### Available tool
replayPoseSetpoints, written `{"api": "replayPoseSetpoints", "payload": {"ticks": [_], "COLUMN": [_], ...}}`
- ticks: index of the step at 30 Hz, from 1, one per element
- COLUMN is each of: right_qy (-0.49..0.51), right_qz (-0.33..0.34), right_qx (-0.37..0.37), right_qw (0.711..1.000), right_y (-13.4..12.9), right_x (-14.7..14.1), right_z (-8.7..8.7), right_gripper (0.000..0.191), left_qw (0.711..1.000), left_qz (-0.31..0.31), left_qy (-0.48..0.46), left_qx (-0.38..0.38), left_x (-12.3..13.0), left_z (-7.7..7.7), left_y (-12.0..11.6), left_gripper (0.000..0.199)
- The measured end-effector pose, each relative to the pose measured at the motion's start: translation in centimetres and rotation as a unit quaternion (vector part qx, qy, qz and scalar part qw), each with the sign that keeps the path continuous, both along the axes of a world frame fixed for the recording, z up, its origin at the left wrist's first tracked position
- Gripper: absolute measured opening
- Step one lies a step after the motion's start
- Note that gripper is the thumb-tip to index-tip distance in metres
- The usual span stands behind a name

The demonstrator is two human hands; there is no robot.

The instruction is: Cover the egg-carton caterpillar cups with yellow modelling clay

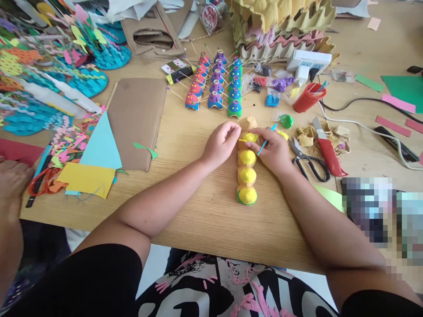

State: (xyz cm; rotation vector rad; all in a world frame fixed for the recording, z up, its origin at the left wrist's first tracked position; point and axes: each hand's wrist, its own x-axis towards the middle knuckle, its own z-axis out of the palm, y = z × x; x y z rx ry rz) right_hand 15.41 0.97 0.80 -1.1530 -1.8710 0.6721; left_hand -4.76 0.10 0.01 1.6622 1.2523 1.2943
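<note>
A strip of egg-carton cups [243,165] runs away from me on the table, with yellow clay [247,176] capping several bumps and the farthest bump bare. The nearest cup also has green along its base. At the far end of the strip, my left hand [222,143] is closed, thumb and fingers pinched beside the yellow clay; whatever they pinch is hidden. Opposite it, my right hand [276,152] is closed around a thin blue modelling tool [267,140], fingers at the same yellow bump. A bit of yellow clay [283,135] shows behind the right hand.
Painted egg-carton caterpillars [216,83] stand behind my hands. To the right are scissors [310,160], a red-handled knife [327,149], a red cup [309,97] and a power strip [309,60]. Cardboard [135,119] and paper scraps lie left. Another person's hand [13,185] rests at the left edge.
</note>
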Motion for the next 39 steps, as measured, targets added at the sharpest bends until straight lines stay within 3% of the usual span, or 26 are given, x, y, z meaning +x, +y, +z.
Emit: {"api": "replayPoseSetpoints", "payload": {"ticks": [3,7,11,15,20,25,29,32,39], "right_qy": [0.013,0.029,0.043,0.070,0.152,0.236,0.248,0.285,0.424], "right_qz": [-0.015,-0.021,-0.028,-0.025,0.016,-0.036,-0.024,0.004,0.053], "right_qx": [0.056,0.090,0.079,0.050,0.006,-0.037,-0.116,-0.191,-0.312], "right_qw": [0.998,0.995,0.996,0.996,0.988,0.970,0.961,0.939,0.849], "right_y": [-0.4,-0.8,-0.8,-0.8,-1.0,-0.9,-0.8,-0.9,-1.3], "right_x": [-0.1,-0.2,-0.3,-0.3,-0.5,-0.8,-1.0,-1.4,-2.1], "right_z": [0.5,1.0,1.1,1.2,1.3,0.8,0.2,0.0,0.5], "right_gripper": [0.044,0.043,0.046,0.047,0.047,0.046,0.051,0.056,0.060], "left_qw": [0.999,0.978,0.912,0.863,0.842,0.834,0.835,0.832,0.813], "left_qz": [-0.007,-0.019,-0.105,-0.154,-0.142,-0.153,-0.151,-0.164,-0.168], "left_qy": [-0.047,-0.166,-0.322,-0.410,-0.453,-0.471,-0.465,-0.463,-0.477], "left_qx": [-0.010,-0.121,-0.233,-0.253,-0.255,-0.246,-0.253,-0.259,-0.288], "left_x": [0.3,0.9,1.4,1.4,1.4,1.2,1.3,1.4,0.8], "left_z": [0.2,0.9,1.6,1.6,1.5,1.8,2.1,2.2,2.1], "left_y": [-0.1,-0.6,-1.2,-1.3,-1.1,-1.1,-1.1,-1.1,-1.0], "left_gripper": [0.036,0.046,0.062,0.078,0.062,0.054,0.047,0.048,0.041]}}
